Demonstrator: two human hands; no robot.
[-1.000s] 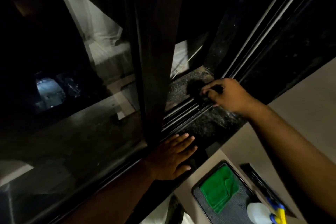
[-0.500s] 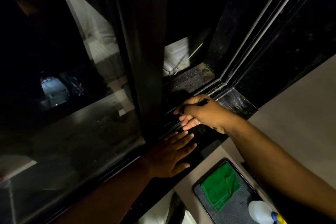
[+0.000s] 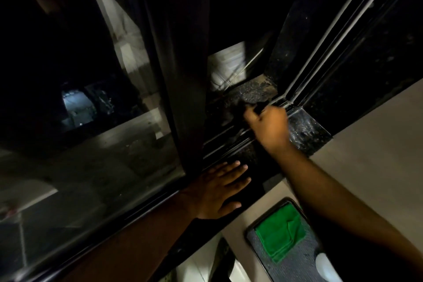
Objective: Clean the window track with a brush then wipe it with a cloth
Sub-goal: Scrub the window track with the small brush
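The dark window track [image 3: 225, 138] runs diagonally along the black speckled sill, next to the sliding frame [image 3: 183, 89]. My right hand [image 3: 269, 125] is closed around a dark brush [image 3: 258, 106], whose handle shows above the knuckles; the brush sits on the track near its right corner. The bristles are lost in shadow. My left hand [image 3: 220, 189] lies flat, fingers spread, on the sill's front edge, holding nothing. A folded green cloth [image 3: 281, 232] rests on a dark tray [image 3: 295, 263] below the sill.
A white spray bottle [image 3: 326, 269] stands on the tray at the lower right. A beige wall surface [image 3: 375, 144] spreads to the right. The window glass [image 3: 91, 167] fills the left side, with a vertical frame channel [image 3: 338, 36] rising at the upper right.
My right hand swept with the brush leftward along the track toward the sliding frame, then back to the right corner. My left hand stayed flat on the sill.
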